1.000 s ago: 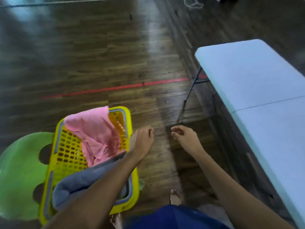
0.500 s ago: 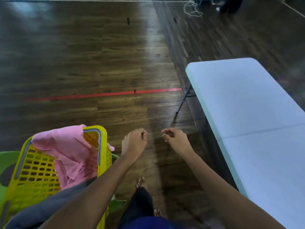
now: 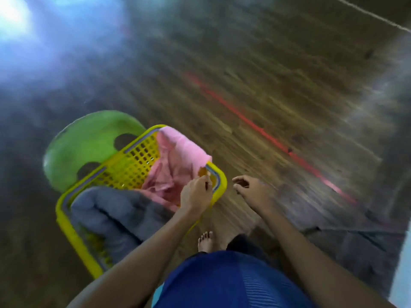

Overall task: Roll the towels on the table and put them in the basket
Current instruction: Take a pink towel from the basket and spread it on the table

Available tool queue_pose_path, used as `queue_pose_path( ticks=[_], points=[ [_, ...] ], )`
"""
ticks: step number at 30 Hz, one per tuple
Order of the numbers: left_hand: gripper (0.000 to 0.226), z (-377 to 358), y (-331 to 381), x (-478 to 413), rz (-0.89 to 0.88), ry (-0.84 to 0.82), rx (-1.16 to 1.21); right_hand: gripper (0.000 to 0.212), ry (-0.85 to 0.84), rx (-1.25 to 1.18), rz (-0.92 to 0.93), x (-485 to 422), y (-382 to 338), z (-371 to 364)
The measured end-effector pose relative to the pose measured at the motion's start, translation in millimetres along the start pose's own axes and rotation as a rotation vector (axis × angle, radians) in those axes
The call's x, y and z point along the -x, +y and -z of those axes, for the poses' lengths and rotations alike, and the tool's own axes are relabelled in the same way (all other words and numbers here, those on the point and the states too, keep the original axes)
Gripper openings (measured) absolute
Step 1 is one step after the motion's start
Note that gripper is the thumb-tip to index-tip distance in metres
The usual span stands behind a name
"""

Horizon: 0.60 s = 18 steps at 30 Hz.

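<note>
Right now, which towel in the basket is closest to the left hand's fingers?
The pink towel, at the far end of the yellow basket, just by the left hand. The grey towel lies at the near end, back by the forearm.

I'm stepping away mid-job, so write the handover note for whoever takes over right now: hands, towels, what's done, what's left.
Left hand: fingers curled above the basket's near corner; blur hides whether it grips anything.
Right hand: loosely curled, empty, over the floor.
Things: the yellow basket sits on a green stool. The grey towel lies bundled at one end; the pink towel lies loose and drapes over the rim.
Done: both towels are in the basket.
Left: the pink one looks unrolled, so probably redo it. Only a sliver of the table shows; check it for more towels.
</note>
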State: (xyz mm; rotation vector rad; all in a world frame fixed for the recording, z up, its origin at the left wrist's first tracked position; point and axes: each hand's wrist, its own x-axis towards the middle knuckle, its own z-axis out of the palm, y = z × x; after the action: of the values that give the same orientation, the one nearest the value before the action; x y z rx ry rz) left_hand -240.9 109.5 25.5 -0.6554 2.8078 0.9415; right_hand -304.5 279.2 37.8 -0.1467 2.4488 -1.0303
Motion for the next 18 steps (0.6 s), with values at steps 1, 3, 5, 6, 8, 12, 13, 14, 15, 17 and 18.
queue_pose_path(
  ticks=[1,3,5,6,8,12,13,14,15,17,18],
  points=[
    [0.018,0,-9,2,0.064,0.027,0.02,0.015,-0.041,0.026,0.04,-14,-6,-5],
    [0.017,-2,-21,7,0.168,0.09,0.055,0.017,-0.117,0.093,0.115,-39,-16,-11],
    [0.016,-7,-27,10,0.272,0.138,0.076,0.02,-0.195,0.17,0.187,-65,-22,-17],
    [0.016,-10,-28,10,0.321,0.159,0.09,0.022,-0.225,0.212,0.224,-78,-25,-20],
    [0.016,-18,-25,5,0.409,0.187,0.124,0.027,-0.278,0.273,0.307,-104,-28,-25],
    [0.019,-39,-5,-20,0.543,0.232,0.16,0.041,-0.444,0.381,0.478,-153,-31,-27],
    [0.019,-45,2,-27,0.573,0.255,0.18,0.045,-0.49,0.401,0.503,-163,-32,-28],
    [0.018,-51,9,-35,0.596,0.281,0.207,0.049,-0.531,0.417,0.52,-172,-32,-29],
    [0.018,-57,15,-42,0.617,0.306,0.232,0.052,-0.571,0.44,0.54,-181,-32,-30],
    [0.022,-68,25,-56,0.662,0.346,0.255,0.054,-0.641,0.484,0.597,-193,-31,-35],
    [0.025,-72,29,-62,0.685,0.358,0.265,0.054,-0.66,0.495,0.619,-197,-31,-37]
  ],
)
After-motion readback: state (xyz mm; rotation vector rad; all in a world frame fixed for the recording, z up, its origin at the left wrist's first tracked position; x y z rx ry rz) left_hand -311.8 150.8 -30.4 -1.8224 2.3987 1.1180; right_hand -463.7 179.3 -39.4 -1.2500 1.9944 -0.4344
